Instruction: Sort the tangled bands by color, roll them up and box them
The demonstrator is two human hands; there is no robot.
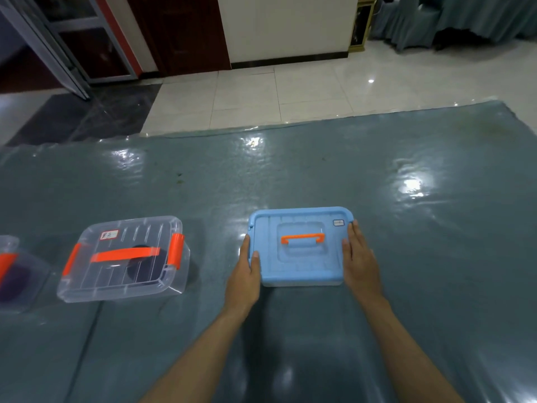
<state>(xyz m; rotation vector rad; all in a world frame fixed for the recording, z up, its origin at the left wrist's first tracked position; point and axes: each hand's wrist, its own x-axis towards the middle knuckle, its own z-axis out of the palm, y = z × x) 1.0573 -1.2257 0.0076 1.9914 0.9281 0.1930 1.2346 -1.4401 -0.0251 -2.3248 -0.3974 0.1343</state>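
Observation:
A box with a light blue lid [300, 266] and an orange handle [302, 238] sits on the table in front of me. My left hand [247, 271] lies along its left side, thumb on the lid's edge. Against the right side, my right hand [359, 257] rests with straight fingers. To the left stands a clear box [122, 283] with orange latches and handle, lid on, holding a dark rolled band [146, 266]. Part of a third clear box [14, 274] with a purple roll inside shows at the far left edge.
The table is covered with a glossy grey-blue plastic sheet [406, 257]. Beyond its far edge lies a white tiled floor [261, 94], with a dark doorway, a white wall and draped chairs at the back.

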